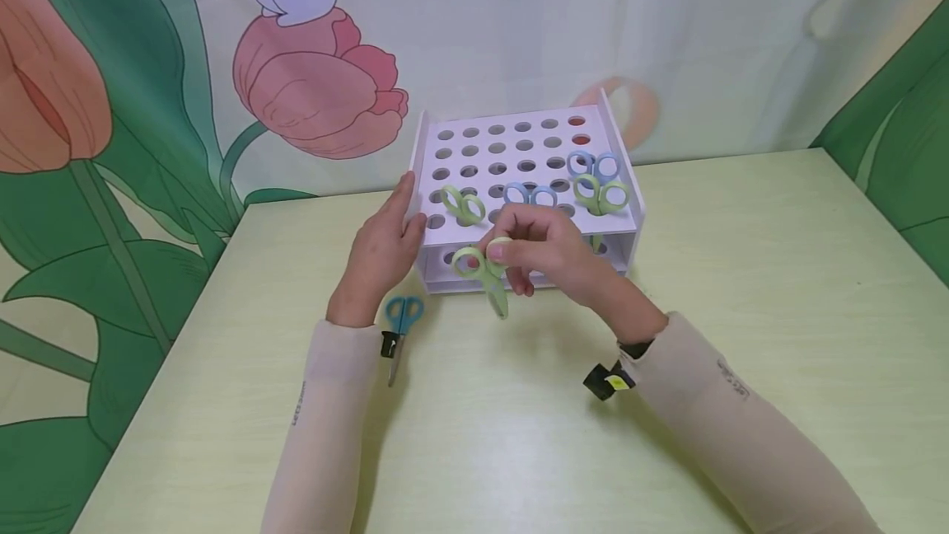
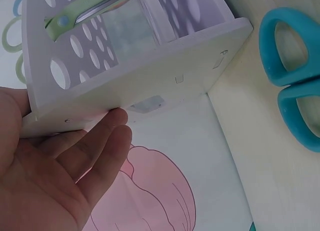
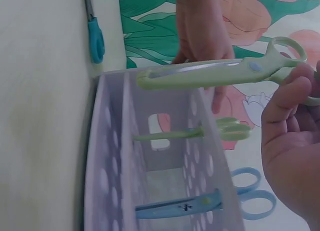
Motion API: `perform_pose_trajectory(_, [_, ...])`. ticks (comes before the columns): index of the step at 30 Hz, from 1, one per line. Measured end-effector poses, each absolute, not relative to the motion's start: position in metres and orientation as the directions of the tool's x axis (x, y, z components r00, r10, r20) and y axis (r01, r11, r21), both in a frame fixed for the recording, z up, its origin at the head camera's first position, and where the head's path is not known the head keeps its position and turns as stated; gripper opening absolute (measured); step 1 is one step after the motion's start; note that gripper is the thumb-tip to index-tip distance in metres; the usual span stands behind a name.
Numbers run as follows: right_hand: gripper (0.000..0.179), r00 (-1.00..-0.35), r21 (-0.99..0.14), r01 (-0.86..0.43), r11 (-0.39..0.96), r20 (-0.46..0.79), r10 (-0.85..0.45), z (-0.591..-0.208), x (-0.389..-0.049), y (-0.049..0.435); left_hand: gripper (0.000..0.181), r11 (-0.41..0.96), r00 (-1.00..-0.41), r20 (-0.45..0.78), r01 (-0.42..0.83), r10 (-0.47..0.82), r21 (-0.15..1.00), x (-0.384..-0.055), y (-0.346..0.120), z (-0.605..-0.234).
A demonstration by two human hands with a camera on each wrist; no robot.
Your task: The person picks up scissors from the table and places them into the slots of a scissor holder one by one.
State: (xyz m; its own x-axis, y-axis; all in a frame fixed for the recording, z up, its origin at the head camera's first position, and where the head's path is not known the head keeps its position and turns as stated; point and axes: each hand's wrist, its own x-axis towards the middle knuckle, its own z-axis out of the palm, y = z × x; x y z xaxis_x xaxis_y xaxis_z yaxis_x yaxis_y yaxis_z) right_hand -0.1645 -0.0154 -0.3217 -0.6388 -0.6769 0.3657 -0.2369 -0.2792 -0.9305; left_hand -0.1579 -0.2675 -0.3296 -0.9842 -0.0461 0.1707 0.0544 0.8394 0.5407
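My right hand [image 1: 552,252] pinches a pair of light green scissors [image 1: 491,285] by one finger loop, blades pointing down in front of the rack. In the right wrist view these scissors [image 3: 220,73] hang above the rack's front edge. My left hand [image 1: 378,250] rests along the left side panel of the white holed rack [image 1: 511,138], fingers extended; the left wrist view shows its fingertips [image 2: 119,116] at the panel's outer face. Other green scissors [image 1: 463,206] stand in holes at front left and front right [image 1: 600,194]. Blue scissors [image 1: 530,194] stand partly hidden behind my right hand.
Teal-handled scissors [image 1: 404,316] with metal blades lie on the pale table [image 1: 741,311], left of the rack and near my left wrist. Further blue scissors [image 1: 593,163] stand at the rack's right side. A flower-printed curtain [image 1: 519,23] hangs behind.
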Motion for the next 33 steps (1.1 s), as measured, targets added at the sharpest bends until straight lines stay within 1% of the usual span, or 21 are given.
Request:
perform_pose_trajectory(7, [0.006,-0.698,-0.89,-0.314,-0.331,0.452,-0.556,-0.298,-0.171,-0.004,0.062,0.85,-0.986,0.161,0.05,-0.041,0.524,-0.16,-0.265,-0.329])
perform_pose_trajectory(10, [0.009,-0.722,-0.862,-0.358,-0.358,0.499,-0.479,-0.287,-0.176,0.004,0.062,0.855,-0.987,0.158,0.045,-0.043,0.516,-0.16,-0.266,-0.329])
perform_pose_trajectory(15, [0.015,-0.743,-0.783,-0.447,-0.433,0.594,-0.308,-0.268,-0.186,0.015,0.062,0.854,-0.987,0.15,0.032,-0.055,0.52,-0.159,-0.266,-0.329])
perform_pose_trajectory(18, [0.016,-0.754,-0.742,-0.505,-0.44,0.628,-0.193,-0.258,-0.193,0.016,0.063,0.852,-0.987,0.148,0.03,-0.056,0.522,-0.157,-0.266,-0.33])
perform_pose_trajectory(20, [0.017,-0.764,-0.733,-0.536,-0.419,0.632,-0.128,-0.256,-0.198,0.015,0.063,0.853,-0.987,0.148,0.031,-0.054,0.521,-0.157,-0.265,-0.332])
perform_pose_trajectory(22, [0.016,-0.787,-0.744,-0.537,-0.397,0.612,-0.083,-0.255,-0.204,0.013,0.063,0.851,-0.988,0.146,0.028,-0.057,0.524,-0.157,-0.263,-0.333])
perform_pose_trajectory(25, [0.017,-0.817,-0.783,-0.526,-0.331,0.573,-0.058,-0.259,-0.211,0.009,0.063,0.851,-0.989,0.142,0.032,-0.051,0.524,-0.156,-0.262,-0.335])
perform_pose_trajectory(27, [0.019,-0.846,-0.83,-0.496,-0.256,0.529,-0.075,-0.263,-0.215,0.007,0.063,0.855,-0.988,0.15,0.042,-0.043,0.517,-0.156,-0.261,-0.334])
perform_pose_trajectory(30, [0.024,-0.885,-0.893,-0.438,-0.105,0.449,-0.126,-0.269,-0.22,0.005,0.063,0.862,-0.986,0.162,0.047,-0.04,0.504,-0.155,-0.262,-0.331])
perform_pose_trajectory(33, [0.026,-0.914,-0.931,-0.366,-0.016,0.362,-0.18,-0.272,-0.225,0.001,0.063,0.864,-0.986,0.155,0.028,-0.058,0.502,-0.156,-0.264,-0.329])
